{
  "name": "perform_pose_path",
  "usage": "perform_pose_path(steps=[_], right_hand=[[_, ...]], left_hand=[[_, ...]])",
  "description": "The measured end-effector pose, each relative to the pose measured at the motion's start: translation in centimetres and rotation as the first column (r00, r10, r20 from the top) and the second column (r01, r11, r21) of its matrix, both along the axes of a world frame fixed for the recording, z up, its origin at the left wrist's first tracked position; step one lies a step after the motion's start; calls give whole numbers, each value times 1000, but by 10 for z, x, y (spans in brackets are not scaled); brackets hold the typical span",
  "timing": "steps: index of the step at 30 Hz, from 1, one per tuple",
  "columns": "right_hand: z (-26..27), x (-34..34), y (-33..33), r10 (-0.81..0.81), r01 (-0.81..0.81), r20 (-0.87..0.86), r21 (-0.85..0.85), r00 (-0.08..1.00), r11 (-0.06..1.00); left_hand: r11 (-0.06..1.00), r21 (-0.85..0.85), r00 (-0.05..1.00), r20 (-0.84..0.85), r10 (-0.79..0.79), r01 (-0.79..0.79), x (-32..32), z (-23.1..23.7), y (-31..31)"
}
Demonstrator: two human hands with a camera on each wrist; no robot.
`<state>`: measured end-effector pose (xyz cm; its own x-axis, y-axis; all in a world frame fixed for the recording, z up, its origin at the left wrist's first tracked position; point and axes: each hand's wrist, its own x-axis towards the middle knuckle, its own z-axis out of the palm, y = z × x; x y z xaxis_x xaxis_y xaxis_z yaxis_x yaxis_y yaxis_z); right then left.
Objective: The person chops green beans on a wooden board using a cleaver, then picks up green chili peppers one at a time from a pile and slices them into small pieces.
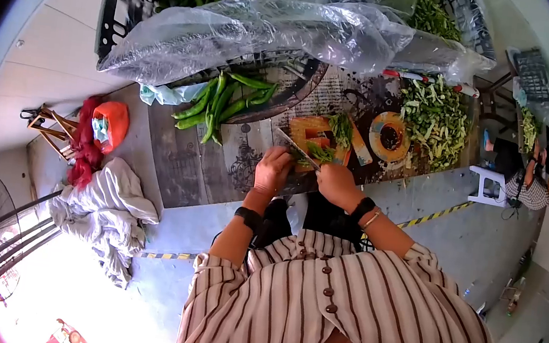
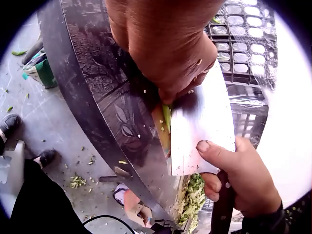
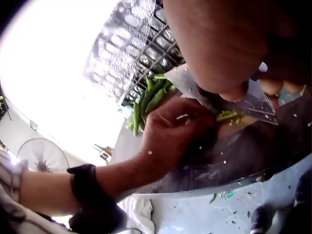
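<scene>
My right hand (image 1: 339,185) grips the dark wooden handle of a cleaver (image 2: 207,122), its thumb lying on the broad blade. Close beside the blade, my left hand (image 1: 273,170) has its fingers curled over a green chili pepper (image 2: 167,118), holding it down on the table. Most of that pepper is hidden under the fingers. Cut green pepper pieces (image 1: 320,152) lie just past the blade, with more slices (image 1: 341,129) a little farther off. To the left, a bunch of whole green chili peppers (image 1: 214,104) rests on the patterned tabletop (image 1: 179,167).
A large heap of chopped peppers (image 1: 435,122) covers the table's right side. Along the back stands a black plastic crate (image 1: 111,21) lined with clear plastic (image 1: 250,31), with peppers inside. A white stool (image 1: 488,185) and a seated person (image 1: 528,185) are at the right.
</scene>
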<state>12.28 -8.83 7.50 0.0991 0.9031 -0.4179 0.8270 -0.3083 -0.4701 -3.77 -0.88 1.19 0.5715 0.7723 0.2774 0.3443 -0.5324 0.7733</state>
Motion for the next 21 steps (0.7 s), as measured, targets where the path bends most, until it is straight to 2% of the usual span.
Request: perform_pose_path(steps=[1,3,10,13,15,21], right_hand=[[-4,-2,2,1,-1,1,-3,1000,1000],[-13,-10,7,-28,28,4,121,1000,992],[-17,-4,21,-77,79,-18,204,997,976],[-2,-4,12,-75,75,-5,163,997,984],[5,-3,7,-5,5,1,146,1000,989],[0,-6,2,-25,26,-23,30,999,999]], left_hand=[[1000,-3,1000,1,1,-1,0,0,0],[1000,-15,1000,1,-6,6,-1,-1,0],[1000,-21,1000,26,-6,7,1,-2,2],[1000,-24,1000,26,3,-2,-2,-3,-3],[1000,-30,1000,-3,7,-7,-1,-4,-1],[1000,-14,1000,-5,3,-4,-2,-3,0]])
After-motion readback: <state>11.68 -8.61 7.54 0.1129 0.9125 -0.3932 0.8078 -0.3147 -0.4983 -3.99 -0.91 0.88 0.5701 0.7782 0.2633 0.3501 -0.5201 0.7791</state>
